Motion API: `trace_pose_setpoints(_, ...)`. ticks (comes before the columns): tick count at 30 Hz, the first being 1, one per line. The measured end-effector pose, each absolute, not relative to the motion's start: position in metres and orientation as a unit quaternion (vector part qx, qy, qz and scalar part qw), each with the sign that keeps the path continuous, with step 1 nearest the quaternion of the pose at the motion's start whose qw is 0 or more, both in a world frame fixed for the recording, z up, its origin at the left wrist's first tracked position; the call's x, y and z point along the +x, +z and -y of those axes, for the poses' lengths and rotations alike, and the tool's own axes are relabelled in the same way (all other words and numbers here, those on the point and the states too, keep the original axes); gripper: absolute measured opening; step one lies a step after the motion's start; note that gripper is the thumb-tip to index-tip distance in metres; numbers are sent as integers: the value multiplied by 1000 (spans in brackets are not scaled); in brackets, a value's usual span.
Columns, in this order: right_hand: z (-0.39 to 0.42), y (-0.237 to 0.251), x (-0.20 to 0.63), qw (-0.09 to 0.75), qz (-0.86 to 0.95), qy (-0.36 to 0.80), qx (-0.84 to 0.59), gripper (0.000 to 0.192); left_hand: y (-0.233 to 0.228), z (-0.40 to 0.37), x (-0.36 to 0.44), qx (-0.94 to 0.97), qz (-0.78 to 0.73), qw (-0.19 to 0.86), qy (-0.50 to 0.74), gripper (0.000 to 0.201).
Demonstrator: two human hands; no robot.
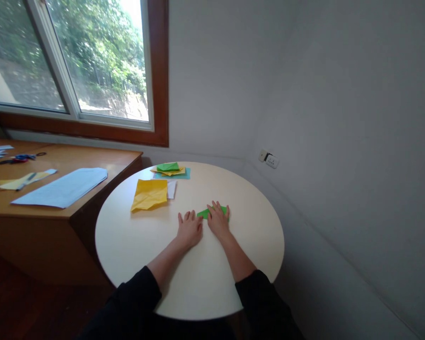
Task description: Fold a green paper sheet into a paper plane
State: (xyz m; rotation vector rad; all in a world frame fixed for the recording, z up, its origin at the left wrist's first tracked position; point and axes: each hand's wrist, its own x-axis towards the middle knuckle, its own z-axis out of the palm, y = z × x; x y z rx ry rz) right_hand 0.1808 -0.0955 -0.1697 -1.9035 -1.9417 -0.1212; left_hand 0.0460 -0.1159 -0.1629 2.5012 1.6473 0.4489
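Note:
A small folded piece of green paper lies flat on the round white table. My right hand rests over its right part with the fingers spread, pressing it to the tabletop and hiding some of it. At the paper's left tip is my left hand, its thumb side touching or nearly touching the edge. The fingers of that hand are apart and lie on the table. Neither hand is wrapped around anything.
On the table's left stands a yellow paper over a white sheet. Behind it lies a stack of coloured papers. A wooden desk at left bears a large pale sheet, scissors and a pen.

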Motion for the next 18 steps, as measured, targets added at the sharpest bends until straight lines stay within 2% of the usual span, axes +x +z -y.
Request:
trace_pose_setpoints(9, 106, -155, 180, 192, 710, -63, -675, 25, -166, 110, 38, 793, -578, 14, 190, 37)
trace_pose_setpoints(13, 113, -149, 179, 183, 710, -8, -680, 22, -165, 108, 35, 786, -583, 17, 204, 35)
trace_pose_setpoints(18, 123, -152, 173, 233, 682, 79, -689, 17, -156, 115, 37, 797, -555, 21, 236, 28)
